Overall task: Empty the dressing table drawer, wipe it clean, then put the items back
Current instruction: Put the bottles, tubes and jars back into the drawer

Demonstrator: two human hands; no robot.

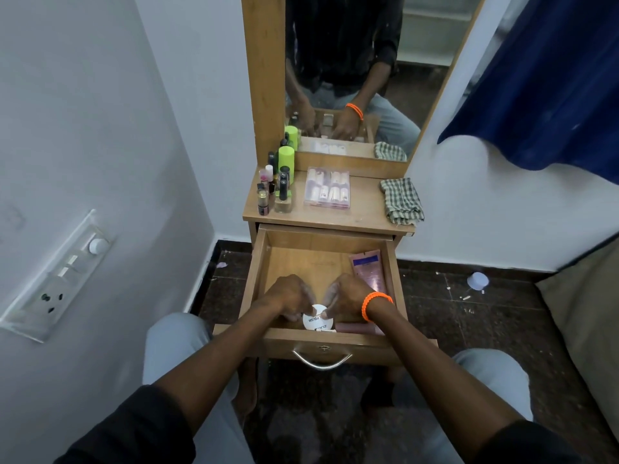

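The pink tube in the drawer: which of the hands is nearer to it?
Right. The right hand sits just beside the pink tube, which lies along the drawer's right wall. The left hand is farther away, across the white round container.

Head view, steeply down over drawer (330,252).

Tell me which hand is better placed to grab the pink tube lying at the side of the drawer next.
Probably the right hand. The pink tube lies along the drawer's right wall, just beyond that hand, while the left hand would have to cross over.
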